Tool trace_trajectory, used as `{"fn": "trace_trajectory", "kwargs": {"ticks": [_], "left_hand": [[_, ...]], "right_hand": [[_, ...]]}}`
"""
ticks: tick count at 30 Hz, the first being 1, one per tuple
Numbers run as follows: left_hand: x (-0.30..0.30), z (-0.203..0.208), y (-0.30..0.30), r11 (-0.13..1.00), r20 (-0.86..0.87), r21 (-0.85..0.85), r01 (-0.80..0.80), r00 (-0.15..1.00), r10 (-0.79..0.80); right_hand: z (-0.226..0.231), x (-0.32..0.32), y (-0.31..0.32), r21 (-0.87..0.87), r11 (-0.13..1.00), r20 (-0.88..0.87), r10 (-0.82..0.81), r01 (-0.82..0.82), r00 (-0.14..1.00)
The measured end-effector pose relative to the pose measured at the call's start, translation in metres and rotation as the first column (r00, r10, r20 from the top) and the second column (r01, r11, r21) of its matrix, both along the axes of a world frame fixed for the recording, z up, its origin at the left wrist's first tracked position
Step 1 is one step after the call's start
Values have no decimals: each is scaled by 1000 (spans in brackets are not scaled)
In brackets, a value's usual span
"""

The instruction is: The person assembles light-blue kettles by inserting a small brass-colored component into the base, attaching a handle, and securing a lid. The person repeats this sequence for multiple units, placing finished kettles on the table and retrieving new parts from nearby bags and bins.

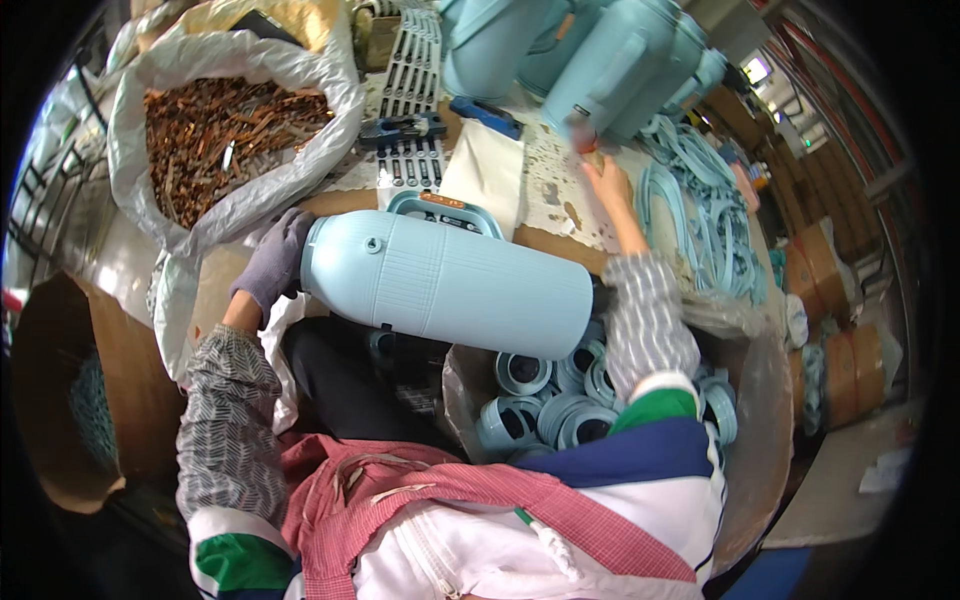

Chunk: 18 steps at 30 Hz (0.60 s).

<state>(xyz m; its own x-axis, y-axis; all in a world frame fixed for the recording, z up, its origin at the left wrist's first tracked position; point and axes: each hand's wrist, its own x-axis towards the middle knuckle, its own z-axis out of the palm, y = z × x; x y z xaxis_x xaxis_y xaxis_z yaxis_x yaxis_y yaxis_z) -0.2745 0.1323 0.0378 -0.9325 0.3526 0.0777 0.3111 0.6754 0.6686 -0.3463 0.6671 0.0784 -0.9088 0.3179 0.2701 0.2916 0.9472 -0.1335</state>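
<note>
Pale-blue cylindrical plastic jug (455,285) lies on its side in front of the worker, near the bench's (565,212) edge, its loop handle (480,216) turned away from the lap. The grey-gloved left hand (278,262) is curled around one end, probably to keep the round barrel from rolling. The bare right hand (610,188), raised over the bench, pinches a small reddish item (582,135) (too blurred to name from where I stand). White sack (345,110) of coppery strips (235,150) on the left, pale-blue plastic rings (575,415) beside the lap: both seem placed for easy reach.
</note>
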Motion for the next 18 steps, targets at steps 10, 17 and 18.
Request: {"fn": "trace_trajectory", "kwargs": {"ticks": [10, 17, 18], "left_hand": [[-1, 3, 3, 938, 307, 249, -242, 938, 161], [11, 29, 15, 928, 421, 189, -321, 880, 218], [11, 31, 17, 940, 421, 171, -297, 884, 203]], "right_hand": [[66, 43, -210, -156, 750, 395, 644, -643, 655], [74, 75, -198, -195, 768, 236, 641, -611, 730], [55, 80, -190, -179, 808, 339, 586, -561, 735]]}}
